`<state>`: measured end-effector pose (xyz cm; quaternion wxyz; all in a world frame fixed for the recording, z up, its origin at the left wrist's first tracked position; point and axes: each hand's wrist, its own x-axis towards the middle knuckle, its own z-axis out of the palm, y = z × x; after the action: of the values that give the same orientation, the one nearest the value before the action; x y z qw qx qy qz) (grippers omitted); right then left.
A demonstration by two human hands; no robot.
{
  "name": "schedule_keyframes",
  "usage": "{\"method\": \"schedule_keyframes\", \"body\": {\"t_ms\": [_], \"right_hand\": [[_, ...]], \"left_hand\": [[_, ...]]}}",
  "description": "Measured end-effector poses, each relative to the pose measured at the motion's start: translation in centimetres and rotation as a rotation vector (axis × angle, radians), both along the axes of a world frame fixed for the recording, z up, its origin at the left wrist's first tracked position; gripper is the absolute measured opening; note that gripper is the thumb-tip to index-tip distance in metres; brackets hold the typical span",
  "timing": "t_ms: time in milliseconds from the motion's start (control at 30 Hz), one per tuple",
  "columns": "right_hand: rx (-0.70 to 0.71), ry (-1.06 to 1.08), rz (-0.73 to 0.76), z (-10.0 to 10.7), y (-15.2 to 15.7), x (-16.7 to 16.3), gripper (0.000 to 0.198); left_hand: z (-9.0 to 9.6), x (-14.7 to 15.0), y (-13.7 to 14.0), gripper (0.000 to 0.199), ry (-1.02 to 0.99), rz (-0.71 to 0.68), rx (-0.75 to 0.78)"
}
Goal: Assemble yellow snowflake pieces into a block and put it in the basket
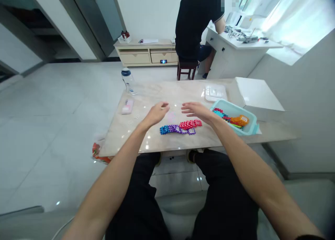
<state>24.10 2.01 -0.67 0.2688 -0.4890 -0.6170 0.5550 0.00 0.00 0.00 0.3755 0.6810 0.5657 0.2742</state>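
Over a pale, marble-patterned worktop (pixel 117 135), the left hand (pixel 157 113) has its fingers loosely bent and apart, pointing toward the right hand. The right hand (pixel 196 110) is spread flat with its fingers extended to the left; a gap separates the two. Whether either hand's fingertips meet the surface, I cannot tell.

Between the hands and the near edge, around the middle of that edge, lies a row of blue and purple toothed plastic pieces (pixel 172 129). A shorter row of red toothed plastic pieces (pixel 190 124) lies against its right part, on the far side. White square markings show on some purple pieces.

Near the right hand, toward the right end, stands a light-blue plastic basket (pixel 253 123) holding more coloured pieces, among them an orange cluster (pixel 237 120). Beyond it, a clear plastic container (pixel 216 92) sits by the far edge, and a large white box (pixel 258 93) stands to the right.

A clear bottle with a dark-blue cap (pixel 128 82) stands at the far left corner; a small pink-and-white box (pixel 127 107) lies by the left edge.
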Motion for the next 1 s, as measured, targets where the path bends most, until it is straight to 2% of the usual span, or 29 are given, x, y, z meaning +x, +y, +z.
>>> {"method": "schedule_keyframes", "body": {"t_ms": [67, 100, 167, 200, 267, 300, 367, 433, 533, 667, 800, 900, 1000], "right_hand": [[0.042, -0.271, 0.036, -4.5, 1.2, 0.9, 0.042], [0.093, -0.417, 0.080, -6.0, 1.3, 1.4, 0.037], [0.136, -0.674, 0.181, -7.6, 1.0, 2.1, 0.025], [0.106, -0.769, 0.241, -7.9, 0.8, 2.4, 0.022], [-0.051, -0.895, 0.357, -8.3, 0.3, 2.7, 0.024], [-0.146, -0.940, 0.399, -8.6, 0.2, 2.8, 0.026], [-0.292, -1.008, 0.435, -9.2, 0.1, 3.1, 0.032], [-0.348, -1.039, 0.409, -10.0, 0.1, 3.4, 0.040], [-0.318, -1.082, 0.403, -11.4, 0.2, 3.7, 0.039], [-0.221, -1.113, 0.429, -13.1, 0.4, 3.7, 0.028], [-0.154, -1.072, 0.385, -13.7, 0.6, 3.6, 0.027], [-0.133, -1.078, 0.372, -13.5, 0.7, 3.3, 0.033], [-0.148, -1.048, 0.363, -13.1, 0.7, 3.0, 0.035]], "left_hand": [[-4.2, -0.6, 0.8, 0.051, 0.385, -0.073, 0.042], [-5.5, -0.7, 0.8, 0.052, 0.519, -0.119, 0.023], [-6.6, -0.8, 0.5, 0.049, 0.697, -0.208, -0.045], [-6.8, -0.8, 0.4, 0.046, 0.753, -0.245, -0.092], [-6.9, -0.7, 0.2, 0.047, 0.843, -0.279, -0.165], [-7.0, -0.7, 0.2, 0.051, 0.883, -0.269, -0.184], [-7.8, -0.9, 0.3, 0.075, 0.947, -0.216, -0.212], [-9.0, -1.4, 0.3, 0.101, 0.972, -0.177, -0.269], [-11.0, -2.4, 0.3, 0.111, 0.921, -0.174, -0.363], [-12.8, -3.5, 0.5, 0.098, 0.835, -0.151, -0.343], [-13.9, -3.7, 0.8, 0.080, 0.827, -0.161, -0.299], [-14.1, -3.4, 1.0, 0.068, 0.824, -0.173, -0.261], [-13.2, -2.8, 0.8, 0.066, 0.828, -0.161, -0.246]]}}
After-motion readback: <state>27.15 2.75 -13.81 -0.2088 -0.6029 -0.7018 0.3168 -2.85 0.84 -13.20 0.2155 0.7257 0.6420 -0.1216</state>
